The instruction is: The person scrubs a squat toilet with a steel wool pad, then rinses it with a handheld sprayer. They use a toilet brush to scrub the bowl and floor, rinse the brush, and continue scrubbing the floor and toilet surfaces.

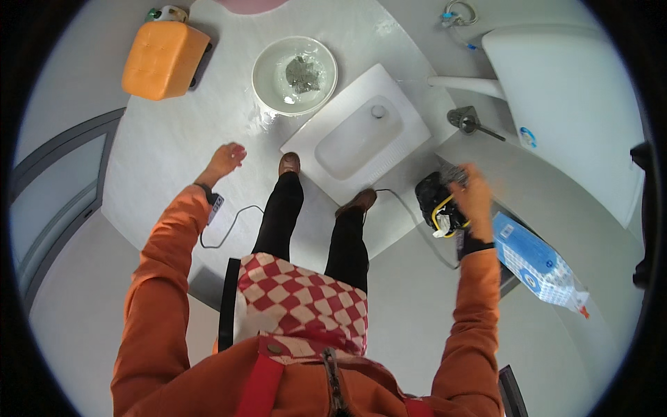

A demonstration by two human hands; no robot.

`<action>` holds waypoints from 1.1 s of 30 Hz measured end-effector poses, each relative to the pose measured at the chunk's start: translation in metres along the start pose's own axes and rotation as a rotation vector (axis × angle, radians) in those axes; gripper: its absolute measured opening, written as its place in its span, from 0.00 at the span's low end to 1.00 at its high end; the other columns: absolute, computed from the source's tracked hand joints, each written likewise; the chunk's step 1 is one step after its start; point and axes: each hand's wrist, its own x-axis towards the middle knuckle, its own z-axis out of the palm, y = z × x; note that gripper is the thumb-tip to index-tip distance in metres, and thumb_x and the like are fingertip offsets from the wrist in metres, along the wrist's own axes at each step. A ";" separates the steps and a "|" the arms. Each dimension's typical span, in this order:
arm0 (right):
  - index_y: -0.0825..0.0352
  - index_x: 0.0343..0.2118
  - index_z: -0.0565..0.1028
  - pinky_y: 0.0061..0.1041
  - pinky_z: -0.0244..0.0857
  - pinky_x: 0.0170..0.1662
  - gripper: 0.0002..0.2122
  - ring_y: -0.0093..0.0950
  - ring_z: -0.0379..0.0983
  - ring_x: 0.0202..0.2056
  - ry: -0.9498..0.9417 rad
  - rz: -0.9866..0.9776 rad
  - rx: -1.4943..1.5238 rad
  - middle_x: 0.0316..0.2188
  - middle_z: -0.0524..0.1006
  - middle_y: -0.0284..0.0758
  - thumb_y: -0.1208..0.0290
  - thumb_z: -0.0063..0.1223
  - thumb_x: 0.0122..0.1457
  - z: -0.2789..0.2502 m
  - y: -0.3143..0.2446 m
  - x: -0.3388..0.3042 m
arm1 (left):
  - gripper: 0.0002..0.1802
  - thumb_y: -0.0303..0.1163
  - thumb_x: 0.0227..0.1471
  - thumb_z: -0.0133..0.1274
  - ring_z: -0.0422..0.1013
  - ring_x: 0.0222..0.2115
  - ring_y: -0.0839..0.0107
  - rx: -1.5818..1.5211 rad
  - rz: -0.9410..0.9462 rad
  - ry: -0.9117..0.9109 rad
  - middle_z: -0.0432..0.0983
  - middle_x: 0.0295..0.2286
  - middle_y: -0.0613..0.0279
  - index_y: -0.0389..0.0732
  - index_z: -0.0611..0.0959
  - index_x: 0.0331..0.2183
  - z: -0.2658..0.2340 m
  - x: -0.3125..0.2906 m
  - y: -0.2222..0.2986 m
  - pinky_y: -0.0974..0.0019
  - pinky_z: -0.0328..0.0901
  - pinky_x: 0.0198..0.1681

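Note:
My right hand (475, 201), a little blurred, is closed on a grey wiry scourer (454, 175). It is over a black-bagged trash bin (429, 196) with a yellow rim and white paper in it. At the left, my left hand (226, 159) hangs above the floor with loosely curled fingers, and I see nothing in it. A squat toilet (358, 142) lies ahead between the two hands. Beyond it, a round white basin (258, 78) holds water and a crumpled dark grey cloth (302, 74).
An orange padded stool (165, 61) stands at the far left. Beside the bin lies a blue and white package (535, 260). A toilet brush holder (464, 119) and a large white tank (566, 90) are at the right. Cords run across the wet floor near my feet.

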 end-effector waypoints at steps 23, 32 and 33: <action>0.64 0.48 0.64 0.31 0.61 0.44 0.24 0.39 0.67 0.42 -0.200 0.265 0.581 0.41 0.67 0.42 0.78 0.49 0.43 0.288 0.029 -0.038 | 0.12 0.29 0.48 0.45 0.71 0.35 0.63 -0.973 -0.418 0.360 0.68 0.34 0.55 0.33 0.68 0.36 0.089 0.205 -0.026 0.63 0.68 0.39; 0.64 0.46 0.65 0.30 0.63 0.42 0.23 0.37 0.68 0.41 -0.237 0.303 0.634 0.41 0.68 0.41 0.79 0.51 0.42 0.296 0.006 -0.038 | 0.12 0.27 0.48 0.45 0.70 0.33 0.63 -1.398 -0.486 0.236 0.70 0.31 0.51 0.31 0.69 0.35 0.187 0.145 -0.039 0.66 0.67 0.36; 0.64 0.45 0.66 0.30 0.63 0.42 0.23 0.37 0.68 0.40 -0.235 0.312 0.647 0.41 0.68 0.41 0.79 0.51 0.42 0.294 0.006 -0.038 | 0.12 0.27 0.48 0.46 0.70 0.35 0.62 -1.407 -0.537 0.230 0.71 0.32 0.50 0.31 0.70 0.35 0.191 0.138 -0.042 0.65 0.67 0.36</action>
